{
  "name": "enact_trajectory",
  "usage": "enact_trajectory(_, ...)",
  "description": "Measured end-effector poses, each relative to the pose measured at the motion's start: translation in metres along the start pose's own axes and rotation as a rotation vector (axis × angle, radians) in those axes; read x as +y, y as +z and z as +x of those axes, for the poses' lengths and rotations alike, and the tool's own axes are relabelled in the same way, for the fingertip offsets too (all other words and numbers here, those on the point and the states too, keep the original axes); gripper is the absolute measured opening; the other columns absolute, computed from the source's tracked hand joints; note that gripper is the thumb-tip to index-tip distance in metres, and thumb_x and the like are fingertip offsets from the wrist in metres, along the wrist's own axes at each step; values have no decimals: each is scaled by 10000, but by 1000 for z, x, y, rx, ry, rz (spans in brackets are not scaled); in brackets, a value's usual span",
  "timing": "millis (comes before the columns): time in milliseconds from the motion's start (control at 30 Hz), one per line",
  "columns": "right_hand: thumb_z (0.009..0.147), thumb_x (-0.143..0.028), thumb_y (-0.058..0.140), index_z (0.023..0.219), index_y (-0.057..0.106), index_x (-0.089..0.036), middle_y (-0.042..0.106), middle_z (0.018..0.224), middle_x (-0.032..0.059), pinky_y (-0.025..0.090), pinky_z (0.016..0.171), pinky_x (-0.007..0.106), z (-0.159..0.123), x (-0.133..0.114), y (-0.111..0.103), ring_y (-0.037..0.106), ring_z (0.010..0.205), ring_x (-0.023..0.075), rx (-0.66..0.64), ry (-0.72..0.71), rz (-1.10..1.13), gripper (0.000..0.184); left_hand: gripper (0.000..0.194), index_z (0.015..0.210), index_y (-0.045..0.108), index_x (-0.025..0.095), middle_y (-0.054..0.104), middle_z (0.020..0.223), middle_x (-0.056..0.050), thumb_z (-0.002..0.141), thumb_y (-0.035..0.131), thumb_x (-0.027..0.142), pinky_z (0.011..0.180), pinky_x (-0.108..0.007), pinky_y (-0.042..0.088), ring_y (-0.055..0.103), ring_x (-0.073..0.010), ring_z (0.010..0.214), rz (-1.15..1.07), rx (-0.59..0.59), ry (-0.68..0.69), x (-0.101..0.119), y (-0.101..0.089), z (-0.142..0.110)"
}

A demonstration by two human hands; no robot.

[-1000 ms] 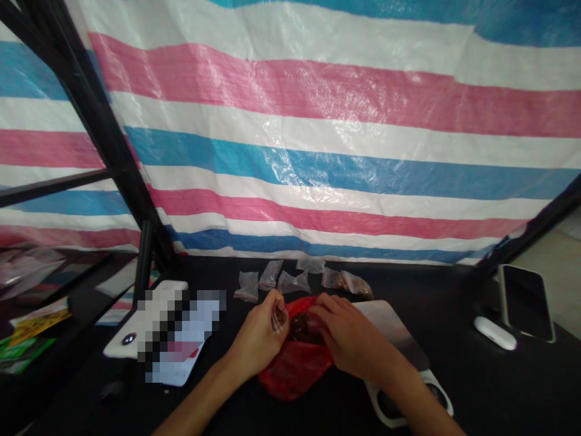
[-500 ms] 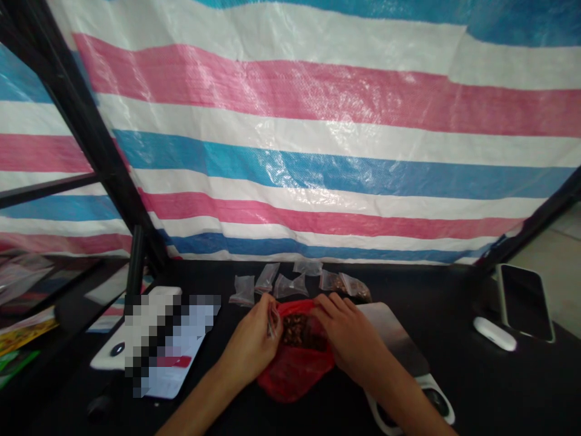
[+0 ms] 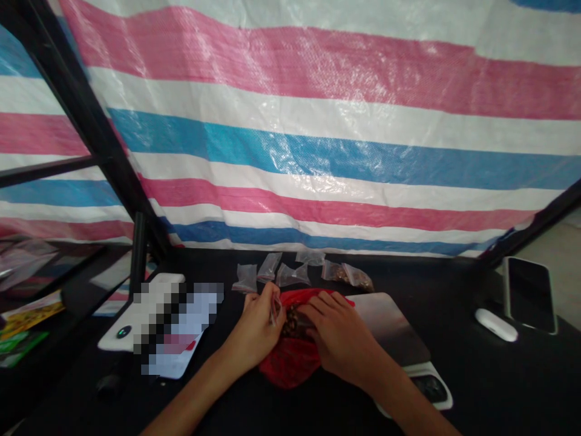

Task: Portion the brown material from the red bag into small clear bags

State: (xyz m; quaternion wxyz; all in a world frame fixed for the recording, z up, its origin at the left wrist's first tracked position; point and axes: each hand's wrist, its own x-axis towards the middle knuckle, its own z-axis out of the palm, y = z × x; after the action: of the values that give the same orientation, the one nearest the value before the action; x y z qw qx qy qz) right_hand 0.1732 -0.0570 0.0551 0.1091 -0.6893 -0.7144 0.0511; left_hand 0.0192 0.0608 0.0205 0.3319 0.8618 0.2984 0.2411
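Observation:
A red plastic bag (image 3: pixel 290 363) lies open on the black table, with small dried brown pieces (image 3: pixel 292 327) inside it. My left hand (image 3: pixel 256 327) is closed at the bag's left edge, gripping a small clear zip bag (image 3: pixel 275 310) between thumb and fingers. Over the right part of the red bag is my right hand (image 3: pixel 336 330), its fingers curled down into the brown pieces. Its fingertips are partly hidden, so what they pinch cannot be made out. Beyond the hands lie several empty small zip bags (image 3: pixel 293 275) and two filled zip bags (image 3: pixel 358 277).
A scale with a metal plate (image 3: pixel 390 327) sits under and beside my right forearm. Far right are a phone (image 3: pixel 530 295) and a white case (image 3: pixel 496 325). At left lie a white device (image 3: pixel 113 336) and a blurred phone (image 3: pixel 181 357). Striped sheeting (image 3: pixel 318 139) hangs behind.
My right hand has moved left over the red bag, its fingers now deeper among the brown pieces and nearer the small zip bag. My left hand keeps its grip. The view has tilted slightly down.

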Motion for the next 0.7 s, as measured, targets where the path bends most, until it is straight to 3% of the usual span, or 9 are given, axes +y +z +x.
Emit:
enact_trajectory(100,872,-116,568,1150,661,-202,670,1160,85,397,991,416,2,-1,7,567,1095,276,2,37,82,305,42,894,411,240,520,711,47,913,442,218,619,-273,389,550,-158,642,-223,-33,-49,0,2,1)
enact_trajectory(233,841,-47,542,1182,632,-216,646,1193,64,446,954,360,4,-2,15,598,1079,238,7,47,224,391,44,898,416,236,462,717,60,917,455,240,639,-253,411,507,-134,653,-379,58,-67,-6,5,4)
enact_trajectory(367,817,-15,540,1281,590,-225,622,1257,72,457,976,335,6,-1,19,597,1135,230,2,-22,286,512,72,881,413,235,431,735,65,880,484,237,655,-246,416,482,-126,666,-453,137,-64,-9,5,7)
enact_trajectory(700,867,-10,518,1205,641,-227,661,1196,55,446,1036,329,8,-3,24,598,1126,202,32,-85,421,420,42,889,426,234,456,745,56,896,468,238,663,-261,422,495,-134,676,-463,115,-50,-5,6,4)
